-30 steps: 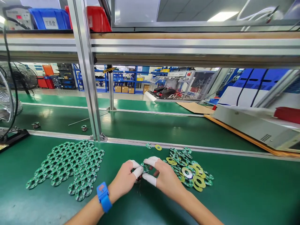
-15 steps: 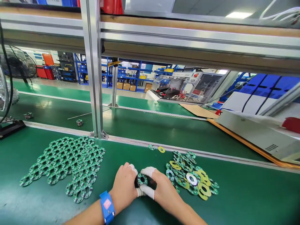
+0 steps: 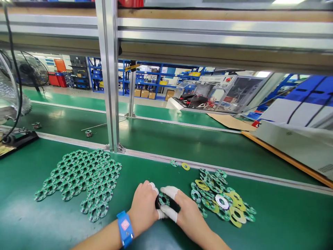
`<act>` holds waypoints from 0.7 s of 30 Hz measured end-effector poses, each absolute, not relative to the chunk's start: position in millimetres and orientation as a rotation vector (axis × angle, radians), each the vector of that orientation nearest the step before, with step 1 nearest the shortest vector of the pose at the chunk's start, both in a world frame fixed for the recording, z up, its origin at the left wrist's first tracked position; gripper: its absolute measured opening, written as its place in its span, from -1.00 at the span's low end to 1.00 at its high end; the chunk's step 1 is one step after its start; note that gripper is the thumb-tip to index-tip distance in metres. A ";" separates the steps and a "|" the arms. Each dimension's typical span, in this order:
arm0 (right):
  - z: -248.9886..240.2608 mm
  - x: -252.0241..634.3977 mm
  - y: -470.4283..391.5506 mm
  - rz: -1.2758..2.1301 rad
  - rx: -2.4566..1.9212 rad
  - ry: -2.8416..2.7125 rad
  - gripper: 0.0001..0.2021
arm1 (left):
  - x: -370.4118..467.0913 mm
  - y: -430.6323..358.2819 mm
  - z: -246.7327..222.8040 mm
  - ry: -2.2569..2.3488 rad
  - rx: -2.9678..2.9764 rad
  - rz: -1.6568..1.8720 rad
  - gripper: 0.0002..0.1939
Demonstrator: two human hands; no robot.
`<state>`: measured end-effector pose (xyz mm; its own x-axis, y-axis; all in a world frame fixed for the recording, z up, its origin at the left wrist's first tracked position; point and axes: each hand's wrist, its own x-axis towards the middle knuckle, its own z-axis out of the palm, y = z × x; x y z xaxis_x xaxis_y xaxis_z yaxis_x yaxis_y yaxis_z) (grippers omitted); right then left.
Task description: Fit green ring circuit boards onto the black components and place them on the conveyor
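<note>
The green ring [image 3: 167, 199] looks light and stiff, best rim-held, with our left hand [image 3: 143, 201] and right hand [image 3: 189, 210] curled closed around it.

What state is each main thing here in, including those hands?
Left hand with white finger covers: curled, holding
Right hand with white finger covers: thumb and fingers closed, holding
Small green ring-shaped circuit board: held between both hands
Green ring-shaped boards at left: laid out in a close cluster
Mixed green and yellow rings at right: loosely heaped, overlapping
Blue wristband: around the left wrist
Wire-caged fan: running or stopped, cannot tell
</note>
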<state>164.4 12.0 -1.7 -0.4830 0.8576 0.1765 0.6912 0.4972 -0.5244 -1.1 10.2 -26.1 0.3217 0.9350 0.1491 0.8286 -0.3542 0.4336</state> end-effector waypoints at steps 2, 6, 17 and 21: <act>1.0 162.0 13.4 0.650 -1.250 -2.297 -0.74 | -3.4 9.8 -19.6 1.598 2.293 0.512 -0.73; 5.1 158.1 14.6 0.687 -1.276 -2.264 -0.81 | -12.3 4.1 4.9 1.466 2.283 0.513 -0.55; 2.2 177.0 18.0 1.226 -1.018 -2.061 -0.62 | 1.0 -4.3 -22.1 1.292 2.856 0.367 -0.77; -6.6 174.1 16.2 1.215 -1.069 -1.970 -0.63 | 2.2 -9.7 -40.4 1.260 2.988 0.400 -0.80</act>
<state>174.1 16.2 -6.6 -0.5083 0.8587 0.0660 0.3268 0.2632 -0.9077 2.2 -9.7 -40.4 0.6739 0.6871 0.2714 0.7179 -0.6958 -0.0211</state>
